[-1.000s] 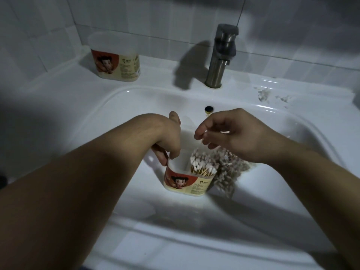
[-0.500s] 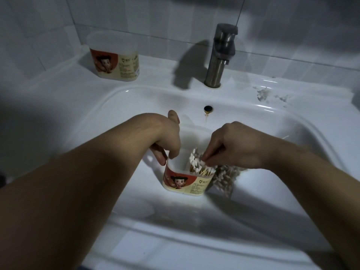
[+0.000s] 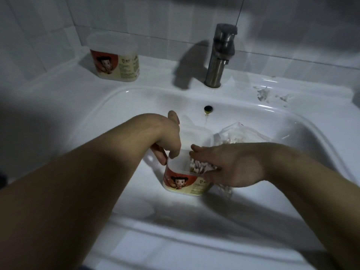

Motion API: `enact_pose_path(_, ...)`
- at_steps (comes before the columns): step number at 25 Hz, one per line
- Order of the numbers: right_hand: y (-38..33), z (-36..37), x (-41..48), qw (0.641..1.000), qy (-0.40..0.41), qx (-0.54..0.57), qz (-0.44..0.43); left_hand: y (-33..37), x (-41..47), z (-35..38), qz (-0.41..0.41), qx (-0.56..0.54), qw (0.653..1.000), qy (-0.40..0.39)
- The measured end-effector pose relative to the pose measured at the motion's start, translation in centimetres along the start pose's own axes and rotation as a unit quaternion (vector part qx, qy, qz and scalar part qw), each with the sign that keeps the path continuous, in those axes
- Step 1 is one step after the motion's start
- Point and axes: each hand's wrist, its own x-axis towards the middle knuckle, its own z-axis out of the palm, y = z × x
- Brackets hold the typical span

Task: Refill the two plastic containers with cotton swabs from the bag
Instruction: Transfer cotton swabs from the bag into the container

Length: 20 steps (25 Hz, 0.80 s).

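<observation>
A small plastic container (image 3: pixel 181 182) with a red cartoon label stands in the sink basin. My left hand (image 3: pixel 167 137) grips its left rim with curled fingers. Cotton swabs (image 3: pixel 198 165) stand bunched in its right half. My right hand (image 3: pixel 224 164) lies flat over them, fingers straight, pressing on their tips. Behind that hand lies the clear bag (image 3: pixel 237 135) of swabs in the basin. A second container (image 3: pixel 115 57) with the same label, lid on, stands on the counter at the back left.
The white sink (image 3: pixel 136 102) fills the view, with a metal faucet (image 3: pixel 220 55) at the back and an overflow hole (image 3: pixel 208 108) below it. Bits of white residue (image 3: pixel 265 94) lie on the right rim. Tiled wall behind.
My right hand came down from above the container, pinched at the swabs, and now lies flat on their tips. The bag behind it has come into view. My left hand kept its hold.
</observation>
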Motion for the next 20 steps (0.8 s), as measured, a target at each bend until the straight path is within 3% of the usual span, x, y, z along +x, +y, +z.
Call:
enact_pose_path(2,-0.2,-0.4,-0.6,0.999,0.029,0.031,0.001,0.0,-0.1,-0.1,-0.001,-0.003,1.000,-0.001)
enact_pose_path(5,0.8,-2.0,-1.6,0.969,0.233,0.083,0.014,0.0,-0.2,-0.3,-0.011,0.008,1.000,-0.004)
enact_pose_path(7,2.5,-2.8,-1.8,0.933,0.336,0.090,0.093,-0.1,0.1,-0.5,-0.009,0.043,0.999,0.005)
enact_pose_path(10,4.2,-3.0,-1.8,0.921,0.315,0.113,0.201,-0.2,0.9,-0.9,0.049,0.131,0.987,0.074)
enact_pose_path(13,5.5,-3.2,-1.9,0.879,0.378,0.133,0.258,0.8,0.6,-0.9,0.185,0.083,0.970,0.133)
enact_pose_path(16,6.5,-2.9,-1.7,0.896,0.295,0.129,0.307,1.6,0.2,0.1,0.255,0.056,0.961,0.094)
enact_pose_path(18,6.2,-2.2,-1.8,0.914,0.228,0.184,0.279,1.7,0.2,0.8,0.261,0.043,0.964,0.034)
enact_pose_path(20,6.1,-2.0,-1.8,0.911,0.215,0.264,0.233,1.8,0.3,1.2,0.256,0.042,0.966,-0.015)
